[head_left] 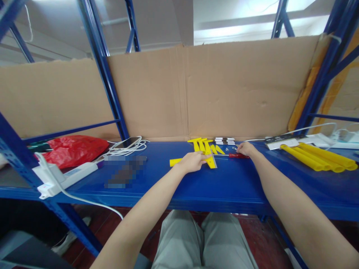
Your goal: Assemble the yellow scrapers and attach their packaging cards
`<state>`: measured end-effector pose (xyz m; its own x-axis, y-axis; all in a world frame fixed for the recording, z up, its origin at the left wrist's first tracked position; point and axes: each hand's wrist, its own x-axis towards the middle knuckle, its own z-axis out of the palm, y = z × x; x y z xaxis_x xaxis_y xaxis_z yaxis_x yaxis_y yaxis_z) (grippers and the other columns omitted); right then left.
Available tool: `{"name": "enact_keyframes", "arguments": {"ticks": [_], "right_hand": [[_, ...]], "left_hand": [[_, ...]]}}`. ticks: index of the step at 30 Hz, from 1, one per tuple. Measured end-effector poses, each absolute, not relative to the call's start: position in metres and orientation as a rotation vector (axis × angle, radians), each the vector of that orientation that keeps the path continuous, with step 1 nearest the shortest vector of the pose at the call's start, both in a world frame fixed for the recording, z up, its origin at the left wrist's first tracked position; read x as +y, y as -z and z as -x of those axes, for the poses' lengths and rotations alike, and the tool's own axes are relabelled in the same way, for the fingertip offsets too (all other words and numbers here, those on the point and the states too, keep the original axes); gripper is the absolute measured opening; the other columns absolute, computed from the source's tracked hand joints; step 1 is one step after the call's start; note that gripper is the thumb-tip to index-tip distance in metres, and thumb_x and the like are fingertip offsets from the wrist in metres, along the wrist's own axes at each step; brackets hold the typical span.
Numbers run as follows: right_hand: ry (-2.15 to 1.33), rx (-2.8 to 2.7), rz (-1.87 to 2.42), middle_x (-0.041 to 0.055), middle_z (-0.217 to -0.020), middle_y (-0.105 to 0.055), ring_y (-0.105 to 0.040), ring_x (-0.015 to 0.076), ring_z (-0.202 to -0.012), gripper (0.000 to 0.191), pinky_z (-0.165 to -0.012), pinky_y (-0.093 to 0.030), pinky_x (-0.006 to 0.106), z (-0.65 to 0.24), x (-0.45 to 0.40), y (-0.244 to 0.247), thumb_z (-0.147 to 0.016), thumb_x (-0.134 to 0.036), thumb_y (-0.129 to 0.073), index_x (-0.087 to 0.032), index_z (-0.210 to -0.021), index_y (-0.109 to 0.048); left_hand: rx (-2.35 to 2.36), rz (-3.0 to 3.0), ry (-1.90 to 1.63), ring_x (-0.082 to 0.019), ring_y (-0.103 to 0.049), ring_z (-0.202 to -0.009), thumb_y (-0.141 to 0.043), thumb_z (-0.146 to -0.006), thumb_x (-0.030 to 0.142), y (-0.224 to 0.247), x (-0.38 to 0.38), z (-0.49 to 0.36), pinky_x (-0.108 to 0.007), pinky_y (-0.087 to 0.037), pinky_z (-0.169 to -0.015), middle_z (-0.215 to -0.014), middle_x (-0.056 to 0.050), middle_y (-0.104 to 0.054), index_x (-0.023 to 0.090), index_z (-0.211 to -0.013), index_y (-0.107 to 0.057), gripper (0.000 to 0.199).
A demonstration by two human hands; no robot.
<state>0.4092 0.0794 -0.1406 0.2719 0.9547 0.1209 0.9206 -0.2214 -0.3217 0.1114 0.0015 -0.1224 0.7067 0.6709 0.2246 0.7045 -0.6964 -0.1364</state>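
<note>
My left hand is closed round a yellow tool with a tube handle and a flat, wide head that has a pale blade edge. My right hand is at small metal parts, its fingers pressed together; what they hold, if anything, is too small to make out. Just below it, a screwdriver with a red handle lies with its shaft pointing at the yellow head. Behind my left hand are several yellow head pieces, loose yellow wedges and a stack of white-and-black packs.
Several yellow tubes and a black-and-white box lie at the right. At the left are a red bag, a white power strip, coiled cable and a blurred dark object. Cardboard stands behind.
</note>
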Motion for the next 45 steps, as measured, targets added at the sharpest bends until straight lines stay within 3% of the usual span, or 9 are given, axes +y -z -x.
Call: {"name": "enact_keyframes", "arguments": {"ticks": [7,14,22,27,36,45], "right_hand": [[-0.122,-1.914,2.121,0.0054,-0.065,-0.067,-0.064,0.0186,-0.068,0.016,-0.061,-0.045,0.025,-0.419,0.087,0.146,-0.073,-0.030,-0.060,-0.019,-0.066,-0.070],[-0.086,-1.840,2.151,0.0092,-0.074,-0.067,-0.064,0.0220,-0.073,0.027,-0.067,-0.047,0.030,-0.417,0.091,0.147,-0.077,-0.041,-0.056,-0.017,-0.080,-0.070],[-0.112,-1.837,2.001,0.0089,-0.072,-0.068,-0.063,0.0216,-0.076,0.021,-0.069,-0.045,0.027,-0.390,0.073,0.126,-0.079,-0.029,-0.052,-0.015,-0.073,-0.066],[-0.253,-1.954,1.751,0.0043,-0.066,-0.062,-0.056,0.0159,-0.065,0.024,-0.059,-0.039,0.023,-0.352,0.050,0.107,-0.082,-0.024,-0.046,-0.016,-0.061,-0.055],[-0.568,-2.081,1.369,0.0014,-0.075,-0.061,-0.052,0.0123,-0.068,0.009,-0.063,-0.040,0.022,-0.293,0.020,0.104,-0.074,-0.017,-0.049,-0.016,-0.068,-0.056],[-0.410,-2.098,1.406,0.0035,-0.078,-0.063,-0.053,0.0138,-0.072,0.012,-0.065,-0.042,0.022,-0.291,0.020,0.106,-0.075,-0.017,-0.050,-0.016,-0.064,-0.056]], "left_hand": [[-1.097,2.704,0.239,-0.022,-0.059,-0.107,-0.039,-0.094,0.026,0.122,0.001,-0.111,-0.029,-0.046,-0.087,-0.117,-0.006,-0.061,0.029,-0.137,-0.046,0.044],[-1.117,2.693,0.239,-0.022,-0.059,-0.109,-0.038,-0.094,0.028,0.122,0.001,-0.111,-0.030,-0.046,-0.089,-0.120,-0.008,-0.060,0.028,-0.137,-0.046,0.044],[-1.105,2.691,0.230,-0.022,-0.060,-0.104,-0.039,-0.094,0.028,0.122,0.002,-0.110,-0.030,-0.047,-0.085,-0.115,-0.007,-0.061,0.030,-0.136,-0.047,0.043],[-1.102,2.694,0.237,-0.022,-0.061,-0.102,-0.041,-0.093,0.027,0.124,0.004,-0.110,-0.028,-0.047,-0.083,-0.111,-0.006,-0.062,0.031,-0.135,-0.047,0.043],[-1.080,2.717,0.259,-0.022,-0.061,-0.102,-0.041,-0.093,0.026,0.122,0.001,-0.112,-0.030,-0.048,-0.084,-0.110,-0.007,-0.063,0.027,-0.133,-0.050,0.041],[-1.098,2.704,0.236,-0.022,-0.061,-0.102,-0.042,-0.093,0.026,0.120,-0.002,-0.113,-0.031,-0.047,-0.084,-0.111,-0.008,-0.063,0.028,-0.133,-0.050,0.041]]}}
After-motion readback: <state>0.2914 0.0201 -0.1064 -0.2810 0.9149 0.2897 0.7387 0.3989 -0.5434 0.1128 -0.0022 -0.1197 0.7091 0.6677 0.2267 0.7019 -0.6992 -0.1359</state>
